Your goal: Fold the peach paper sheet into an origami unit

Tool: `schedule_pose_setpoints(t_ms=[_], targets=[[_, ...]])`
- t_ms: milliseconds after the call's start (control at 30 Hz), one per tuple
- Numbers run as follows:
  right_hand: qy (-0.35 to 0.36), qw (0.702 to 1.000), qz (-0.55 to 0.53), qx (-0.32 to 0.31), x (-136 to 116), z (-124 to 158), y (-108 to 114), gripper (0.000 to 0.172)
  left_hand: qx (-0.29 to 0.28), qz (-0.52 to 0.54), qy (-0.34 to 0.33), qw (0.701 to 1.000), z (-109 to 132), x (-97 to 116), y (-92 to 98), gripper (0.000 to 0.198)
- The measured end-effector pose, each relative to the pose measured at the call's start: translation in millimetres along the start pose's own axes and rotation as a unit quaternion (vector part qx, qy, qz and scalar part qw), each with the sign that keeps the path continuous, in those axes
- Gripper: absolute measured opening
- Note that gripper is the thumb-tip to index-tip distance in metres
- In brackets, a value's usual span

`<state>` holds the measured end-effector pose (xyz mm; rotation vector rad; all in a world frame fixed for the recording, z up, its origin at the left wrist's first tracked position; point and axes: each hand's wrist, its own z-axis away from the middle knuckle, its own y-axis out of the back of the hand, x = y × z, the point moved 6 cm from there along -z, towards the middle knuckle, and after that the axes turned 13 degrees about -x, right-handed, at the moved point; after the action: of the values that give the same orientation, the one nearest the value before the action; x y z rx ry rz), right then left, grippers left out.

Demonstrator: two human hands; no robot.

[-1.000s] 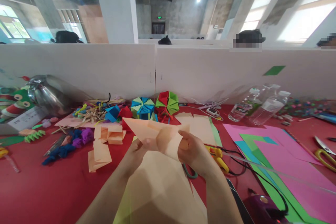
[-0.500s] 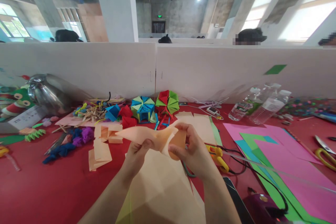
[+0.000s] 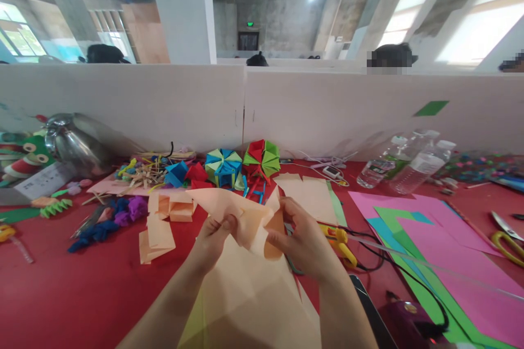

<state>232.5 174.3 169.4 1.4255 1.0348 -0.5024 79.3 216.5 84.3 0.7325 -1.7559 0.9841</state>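
A peach sheet of paper (image 3: 245, 223), creased and curled, is held up between both hands over the table. My left hand (image 3: 213, 242) pinches its left part with the thumb on top. On the other side my right hand (image 3: 301, 234) grips the curled right edge between thumb and fingers; some fingertips are hidden behind the paper. Below the hands lies a large cream sheet (image 3: 254, 300). To the left rest folded peach paper pieces (image 3: 158, 240). Behind the hands stand a blue-and-green folded paper model (image 3: 223, 166) and a red-and-green one (image 3: 262, 161).
On the right are a yellow glue gun (image 3: 339, 242) with a black cable, pink paper sheets (image 3: 454, 262), plastic bottles (image 3: 421, 166) and scissors (image 3: 507, 237). A metal jug (image 3: 77, 144) stands far left. The white partition (image 3: 164, 103) closes off the back.
The paper has shifted slightly, its right edge bending upward more and its middle sagging lower. Both hands keep hold of it, the right turned a little.
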Motion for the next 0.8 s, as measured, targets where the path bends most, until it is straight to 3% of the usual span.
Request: schedule_pose_setpoints(t_ms=[100,367,800], targets=[[-0.002,1.0,-0.012,-0.022,-2.4,0.0,-3.3,0.02,-0.017,-0.025,0.014,0.999,0.1,3.5,-4.3,0.035],[-0.065,0.995,-0.08,0.0,12.9,-4.3,-5.1,0.022,-0.108,-0.033,0.057,0.992,0.5,12.7,-27.4,0.026],[-0.015,0.998,-0.05,0.02,9.5,-5.9,4.8,0.022,-0.073,-0.084,0.096,0.989,3.1,8.0,-23.4,0.017]])
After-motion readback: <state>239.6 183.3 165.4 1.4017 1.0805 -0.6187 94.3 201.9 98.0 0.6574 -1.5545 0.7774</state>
